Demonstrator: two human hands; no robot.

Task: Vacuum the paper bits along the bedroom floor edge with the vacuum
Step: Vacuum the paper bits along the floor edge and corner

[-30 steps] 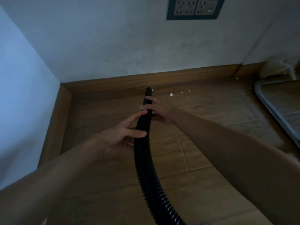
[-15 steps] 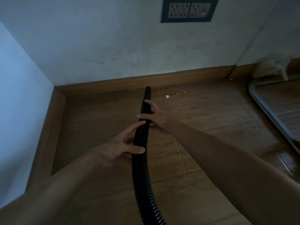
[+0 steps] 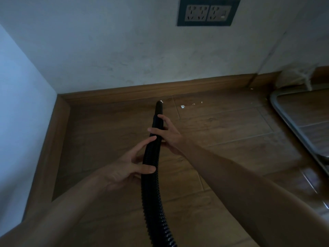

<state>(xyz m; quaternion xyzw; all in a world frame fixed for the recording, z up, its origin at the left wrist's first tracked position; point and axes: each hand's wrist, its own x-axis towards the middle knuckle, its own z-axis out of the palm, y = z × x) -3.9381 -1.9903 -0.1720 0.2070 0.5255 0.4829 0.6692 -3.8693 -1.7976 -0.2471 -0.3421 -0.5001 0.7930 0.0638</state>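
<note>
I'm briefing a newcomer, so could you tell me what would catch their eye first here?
A black ribbed vacuum hose runs up the middle, held by the left hand and, nearer its tip, the right hand. Right of the tip, white paper bits lie on the floor along the baseboard. A dark-framed socket sits high on the wall.

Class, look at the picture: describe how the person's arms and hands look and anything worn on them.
Both the left arm and right arm are bare, no sleeve in view. The left hand and right hand wear no gloves; no watch, bracelet or ring shows in the dim light.
</note>
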